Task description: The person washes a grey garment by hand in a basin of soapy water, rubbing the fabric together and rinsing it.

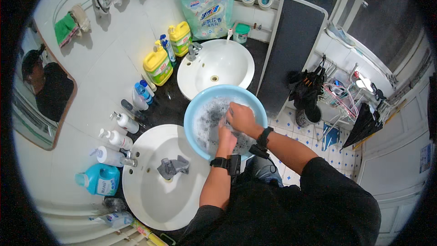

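Note:
A light-blue basin (188,130) sits on the counter between the two sinks, holding sudsy, dark-looking water. Both my hands are inside it, close together at the suds. My left hand (226,137) is closed, its fingertips partly lost in the foam. Beside it, my right hand (241,117) is curled shut with its knuckles up. Whatever the two hands grip is hidden by the fingers and bubbles. A wet grey cloth, perhaps a sock (172,167), lies crumpled near the drain of the nearer white sink (148,191).
The farther white sink (236,59) adjoins the basin. Along the wall stand yellow jugs (158,67), pump bottles (116,139) and a blue detergent bottle (101,179). Behind are a large teal pouch (209,9) and a grey board (293,54). Folded black umbrellas (307,86) hang at right.

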Demonstrator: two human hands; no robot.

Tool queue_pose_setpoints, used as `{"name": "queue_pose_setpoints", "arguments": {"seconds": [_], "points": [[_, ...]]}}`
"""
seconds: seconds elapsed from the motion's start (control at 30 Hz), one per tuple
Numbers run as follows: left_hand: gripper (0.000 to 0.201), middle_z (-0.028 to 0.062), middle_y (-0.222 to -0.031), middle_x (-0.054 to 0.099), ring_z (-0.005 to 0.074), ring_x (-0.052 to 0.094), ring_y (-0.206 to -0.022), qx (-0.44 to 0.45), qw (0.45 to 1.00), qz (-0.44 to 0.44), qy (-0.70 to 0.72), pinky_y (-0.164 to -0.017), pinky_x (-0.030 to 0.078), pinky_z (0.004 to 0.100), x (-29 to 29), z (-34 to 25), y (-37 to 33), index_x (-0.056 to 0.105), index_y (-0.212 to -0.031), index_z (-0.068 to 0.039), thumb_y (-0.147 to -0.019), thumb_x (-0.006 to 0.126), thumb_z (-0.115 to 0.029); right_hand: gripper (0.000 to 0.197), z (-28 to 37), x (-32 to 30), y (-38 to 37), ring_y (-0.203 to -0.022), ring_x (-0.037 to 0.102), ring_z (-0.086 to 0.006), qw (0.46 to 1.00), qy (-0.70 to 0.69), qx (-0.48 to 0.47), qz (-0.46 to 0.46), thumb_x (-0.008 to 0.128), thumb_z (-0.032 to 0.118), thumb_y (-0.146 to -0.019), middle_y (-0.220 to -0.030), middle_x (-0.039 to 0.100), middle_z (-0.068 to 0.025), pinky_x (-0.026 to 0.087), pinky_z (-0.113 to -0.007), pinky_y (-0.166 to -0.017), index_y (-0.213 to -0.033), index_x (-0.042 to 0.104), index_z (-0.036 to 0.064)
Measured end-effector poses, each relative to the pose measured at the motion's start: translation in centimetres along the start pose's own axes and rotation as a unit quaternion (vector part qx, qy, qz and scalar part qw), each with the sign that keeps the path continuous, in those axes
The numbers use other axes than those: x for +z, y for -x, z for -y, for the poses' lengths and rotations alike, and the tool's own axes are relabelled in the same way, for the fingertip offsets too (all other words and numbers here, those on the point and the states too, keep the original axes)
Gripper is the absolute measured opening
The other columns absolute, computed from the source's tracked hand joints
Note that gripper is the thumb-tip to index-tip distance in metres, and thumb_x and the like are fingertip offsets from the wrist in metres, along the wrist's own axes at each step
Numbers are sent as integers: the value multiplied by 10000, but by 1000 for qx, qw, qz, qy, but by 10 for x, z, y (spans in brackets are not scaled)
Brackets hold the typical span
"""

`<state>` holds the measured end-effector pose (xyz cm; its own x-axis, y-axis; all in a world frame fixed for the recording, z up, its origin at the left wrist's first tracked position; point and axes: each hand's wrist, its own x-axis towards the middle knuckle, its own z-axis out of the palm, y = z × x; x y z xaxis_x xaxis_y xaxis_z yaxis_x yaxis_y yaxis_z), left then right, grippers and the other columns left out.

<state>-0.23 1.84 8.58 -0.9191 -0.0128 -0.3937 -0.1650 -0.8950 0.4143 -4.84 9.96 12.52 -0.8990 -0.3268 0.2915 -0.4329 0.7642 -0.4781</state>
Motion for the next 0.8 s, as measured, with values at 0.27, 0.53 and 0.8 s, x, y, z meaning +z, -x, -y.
{"name": "queue_pose_setpoints", "arguments": {"seconds": [0.27, 0.53, 0.8], "points": [[325, 89, -1187, 500, 222, 504, -1072, 48, 996, 68, 9, -906, 414, 390, -27, 11, -15, 431, -1217, -41, -924, 458, -178, 196, -37, -7, -19, -673, 561, -407, 990, -40, 78, -106, 536, 192, -787, -700, 576, -224, 438, -493, -613, -753, 539, -1], [307, 79, -1125, 526, 193, 520, -1029, 50, 995, 90, -8, -870, 429, 361, -35, 13, -14, 442, -1211, -58, -927, 429, -176, 202, -21, 0, -18, -681, 566, -407, 985, -78, 137, -66, 551, 193, -786, -723, 572, -230, 421, -494, -620, -767, 538, -8], [330, 59, -1117, 557, 213, 530, -1017, -39, 998, 18, 52, -890, 404, 351, -19, 9, -6, 486, -1199, -55, -926, 438, -233, 194, -9, 12, -6, -684, 581, -380, 999, -5, 46, -14, 515, 210, -813, -716, 597, -197, 450, -471, -618, -813, 524, 16]]}}
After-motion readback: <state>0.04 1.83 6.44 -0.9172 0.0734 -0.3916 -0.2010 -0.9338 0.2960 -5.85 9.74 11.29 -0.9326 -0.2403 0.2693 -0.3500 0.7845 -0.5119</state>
